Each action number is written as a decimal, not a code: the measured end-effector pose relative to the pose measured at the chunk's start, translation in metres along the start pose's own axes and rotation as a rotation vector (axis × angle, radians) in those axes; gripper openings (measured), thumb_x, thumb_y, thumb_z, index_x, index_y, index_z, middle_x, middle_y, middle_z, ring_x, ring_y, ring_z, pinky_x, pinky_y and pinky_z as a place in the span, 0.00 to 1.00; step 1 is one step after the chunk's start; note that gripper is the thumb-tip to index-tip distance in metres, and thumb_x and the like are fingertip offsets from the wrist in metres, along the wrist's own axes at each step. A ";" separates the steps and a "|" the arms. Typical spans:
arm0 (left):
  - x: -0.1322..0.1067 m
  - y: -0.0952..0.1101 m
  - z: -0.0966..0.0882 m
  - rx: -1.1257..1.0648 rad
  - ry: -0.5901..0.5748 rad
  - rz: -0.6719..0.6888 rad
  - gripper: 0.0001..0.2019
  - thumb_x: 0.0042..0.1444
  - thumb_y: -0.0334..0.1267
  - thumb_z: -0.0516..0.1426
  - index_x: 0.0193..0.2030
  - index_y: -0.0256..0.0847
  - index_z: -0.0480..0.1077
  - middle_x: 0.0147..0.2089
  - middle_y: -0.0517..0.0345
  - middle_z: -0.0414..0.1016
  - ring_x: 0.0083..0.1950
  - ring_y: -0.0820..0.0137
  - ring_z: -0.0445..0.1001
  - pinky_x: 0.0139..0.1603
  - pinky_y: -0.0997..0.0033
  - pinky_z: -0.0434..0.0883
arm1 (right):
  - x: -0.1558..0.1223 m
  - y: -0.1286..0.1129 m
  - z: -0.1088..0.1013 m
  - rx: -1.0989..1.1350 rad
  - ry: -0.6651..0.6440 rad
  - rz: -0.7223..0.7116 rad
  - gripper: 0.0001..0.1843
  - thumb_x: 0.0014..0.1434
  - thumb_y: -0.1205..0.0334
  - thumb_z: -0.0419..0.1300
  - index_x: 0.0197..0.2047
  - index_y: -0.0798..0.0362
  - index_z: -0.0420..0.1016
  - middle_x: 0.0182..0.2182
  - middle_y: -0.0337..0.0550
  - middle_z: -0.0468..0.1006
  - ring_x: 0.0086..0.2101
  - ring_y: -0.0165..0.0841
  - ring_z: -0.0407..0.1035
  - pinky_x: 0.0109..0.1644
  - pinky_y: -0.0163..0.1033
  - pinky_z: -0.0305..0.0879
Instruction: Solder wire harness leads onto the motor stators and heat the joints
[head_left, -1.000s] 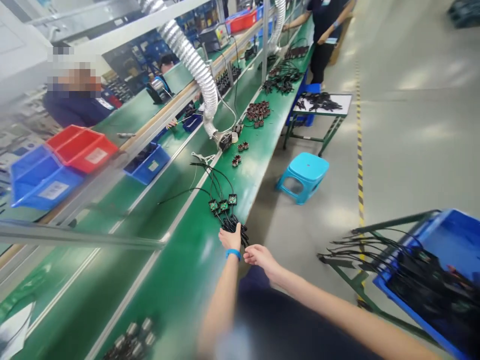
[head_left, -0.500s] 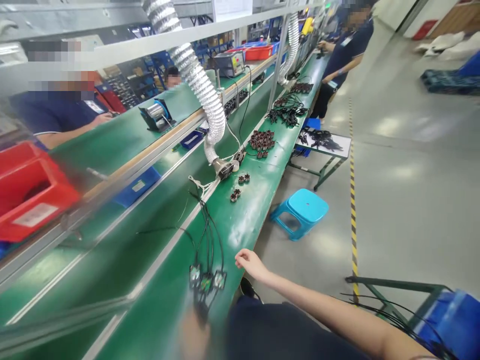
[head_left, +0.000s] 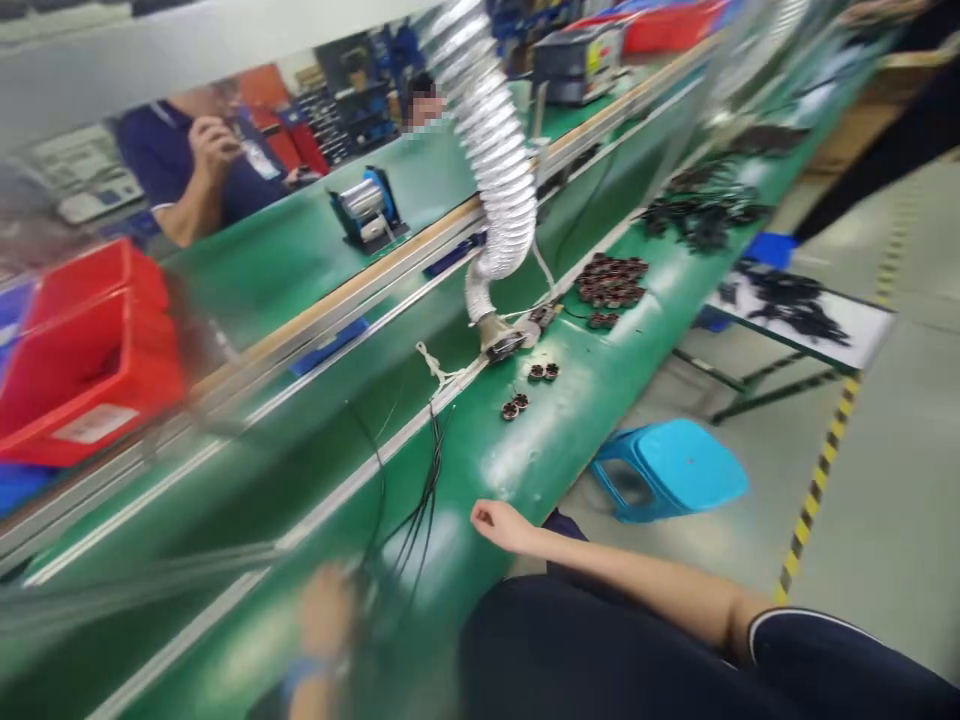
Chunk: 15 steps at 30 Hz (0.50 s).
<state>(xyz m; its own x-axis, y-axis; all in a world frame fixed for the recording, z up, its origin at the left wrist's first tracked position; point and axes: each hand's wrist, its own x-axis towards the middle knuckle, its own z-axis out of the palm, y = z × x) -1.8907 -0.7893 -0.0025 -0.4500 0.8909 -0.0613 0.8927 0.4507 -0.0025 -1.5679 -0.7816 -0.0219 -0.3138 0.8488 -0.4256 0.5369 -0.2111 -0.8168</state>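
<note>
My left hand (head_left: 326,610), with a blue wristband, is blurred at the lower left over the green bench (head_left: 570,450). A bundle of black cables (head_left: 416,520) runs down into the blur near it and seems gripped there, though its ends are hidden. My right hand (head_left: 499,525) rests above the bench's near edge, fingers curled, holding nothing. A white tie (head_left: 433,365) sits on the cables' far end. Farther along lie small dark wound coils (head_left: 517,405) and a heap of similar coils (head_left: 611,280).
A silver flexible duct (head_left: 491,150) hangs to a nozzle (head_left: 502,340) on the bench. A co-worker (head_left: 202,170) sits across the line beside a red bin (head_left: 97,370). A blue stool (head_left: 671,470) and a side table with black cables (head_left: 802,320) stand on the floor at right.
The view has swung and tilted. My right hand has drawn away from the cables and curled. My left hand has moved down and left, and the blue tray at lower right has left view.
</note>
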 end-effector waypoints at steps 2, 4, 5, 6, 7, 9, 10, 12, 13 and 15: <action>0.006 0.030 0.019 -0.062 -0.044 0.055 0.16 0.58 0.48 0.63 0.53 0.50 0.76 0.60 0.63 0.77 0.63 0.64 0.72 0.63 0.66 0.69 | 0.015 0.000 -0.014 -0.051 -0.107 -0.065 0.08 0.66 0.60 0.62 0.41 0.56 0.75 0.34 0.39 0.77 0.34 0.31 0.72 0.43 0.40 0.71; 0.023 0.076 0.041 -0.111 -0.027 0.041 0.25 0.58 0.53 0.61 0.60 0.45 0.73 0.66 0.53 0.71 0.67 0.60 0.68 0.65 0.66 0.66 | 0.026 0.001 -0.035 -0.088 -0.211 -0.136 0.03 0.63 0.65 0.62 0.39 0.55 0.77 0.32 0.39 0.79 0.32 0.31 0.73 0.40 0.37 0.69; 0.034 0.100 0.051 -0.120 0.003 -0.015 0.29 0.61 0.54 0.57 0.64 0.38 0.70 0.68 0.43 0.67 0.68 0.56 0.66 0.66 0.61 0.65 | 0.030 0.002 -0.049 -0.103 -0.251 -0.171 0.03 0.61 0.67 0.62 0.39 0.54 0.77 0.31 0.39 0.80 0.32 0.31 0.73 0.40 0.36 0.68; 0.044 0.120 0.062 -0.125 0.033 -0.088 0.33 0.63 0.55 0.54 0.66 0.31 0.66 0.69 0.34 0.65 0.68 0.51 0.66 0.65 0.56 0.66 | 0.034 0.005 -0.064 -0.116 -0.279 -0.200 0.05 0.59 0.68 0.61 0.38 0.53 0.78 0.32 0.40 0.80 0.32 0.32 0.73 0.39 0.36 0.67; 0.053 0.137 0.071 -0.128 0.058 -0.159 0.34 0.65 0.55 0.51 0.66 0.27 0.64 0.68 0.28 0.64 0.66 0.47 0.68 0.62 0.51 0.67 | 0.037 0.008 -0.081 -0.127 -0.292 -0.224 0.06 0.58 0.68 0.60 0.38 0.52 0.78 0.32 0.40 0.81 0.33 0.32 0.73 0.40 0.36 0.67; 0.061 0.158 0.086 -0.135 0.091 -0.261 0.32 0.67 0.53 0.47 0.65 0.25 0.65 0.64 0.25 0.67 0.61 0.44 0.71 0.56 0.48 0.70 | 0.044 0.019 -0.116 -0.145 -0.274 -0.244 0.08 0.58 0.67 0.57 0.39 0.52 0.78 0.34 0.42 0.81 0.34 0.35 0.74 0.42 0.38 0.66; 0.059 0.163 0.093 -0.141 0.100 -0.288 0.31 0.67 0.53 0.47 0.63 0.27 0.67 0.61 0.27 0.69 0.59 0.45 0.72 0.54 0.48 0.70 | 0.048 0.025 -0.133 -0.154 -0.254 -0.243 0.09 0.59 0.66 0.56 0.40 0.53 0.77 0.35 0.44 0.81 0.35 0.36 0.74 0.42 0.39 0.66; 0.041 0.169 0.104 -0.159 0.109 -0.298 0.27 0.67 0.52 0.48 0.58 0.31 0.71 0.55 0.33 0.73 0.56 0.48 0.73 0.52 0.51 0.70 | 0.055 0.038 -0.164 -0.173 -0.217 -0.224 0.11 0.60 0.65 0.53 0.40 0.53 0.76 0.34 0.45 0.81 0.35 0.37 0.73 0.42 0.41 0.67; 0.027 0.171 0.108 -0.170 0.110 -0.289 0.25 0.67 0.52 0.48 0.55 0.33 0.73 0.53 0.35 0.74 0.54 0.49 0.73 0.51 0.52 0.70 | 0.059 0.043 -0.176 -0.182 -0.207 -0.213 0.10 0.60 0.64 0.53 0.39 0.53 0.76 0.33 0.45 0.81 0.34 0.37 0.73 0.41 0.42 0.67; -0.007 0.177 0.114 -0.193 0.110 -0.258 0.22 0.67 0.50 0.47 0.50 0.35 0.75 0.48 0.40 0.75 0.51 0.51 0.73 0.51 0.53 0.69 | 0.071 0.045 -0.194 -0.192 -0.208 -0.197 0.09 0.59 0.64 0.53 0.37 0.53 0.75 0.30 0.44 0.80 0.31 0.37 0.73 0.39 0.41 0.68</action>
<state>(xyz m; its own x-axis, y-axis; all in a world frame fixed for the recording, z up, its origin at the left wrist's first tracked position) -1.7263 -0.7218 -0.1162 -0.6697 0.7423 0.0245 0.7326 0.6548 0.1862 -1.4135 -0.6366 -0.0135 -0.5682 0.7432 -0.3533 0.5813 0.0586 -0.8116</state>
